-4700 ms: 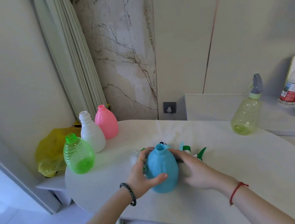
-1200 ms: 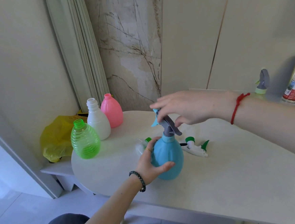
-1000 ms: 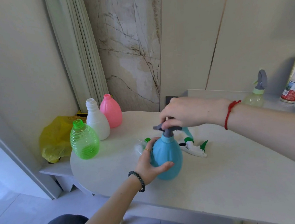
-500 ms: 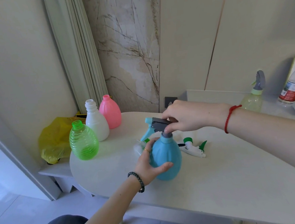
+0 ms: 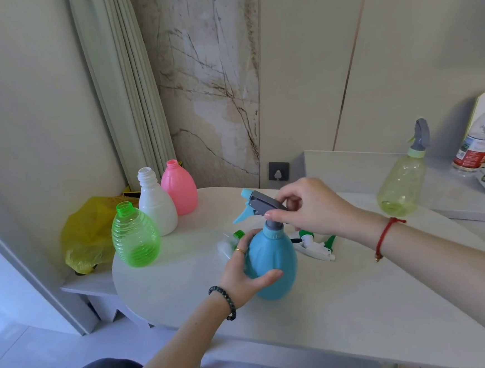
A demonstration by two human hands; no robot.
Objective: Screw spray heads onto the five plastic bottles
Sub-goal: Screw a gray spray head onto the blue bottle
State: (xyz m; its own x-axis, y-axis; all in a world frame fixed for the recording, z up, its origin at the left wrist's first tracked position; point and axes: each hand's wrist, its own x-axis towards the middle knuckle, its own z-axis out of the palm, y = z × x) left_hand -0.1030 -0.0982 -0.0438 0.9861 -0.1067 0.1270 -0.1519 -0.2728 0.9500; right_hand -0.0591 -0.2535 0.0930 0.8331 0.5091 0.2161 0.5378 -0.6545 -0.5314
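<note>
— Blue bottle (image 5: 273, 262): where is it sitting?
— Upright on the white table (image 5: 361, 305). My left hand (image 5: 242, 274) is wrapping its belly, and my right hand (image 5: 310, 207) is pinching the grey spray head (image 5: 262, 207) on its neck.
— Anything hidden?
— My left hand is half covering a loose green-capped head (image 5: 228, 241). Behind, a marble panel (image 5: 207, 85) is backing the table.

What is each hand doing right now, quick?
Left hand: grips the rounded blue plastic bottle.
Right hand: pinches the grey and blue plastic spray head on it.
</note>
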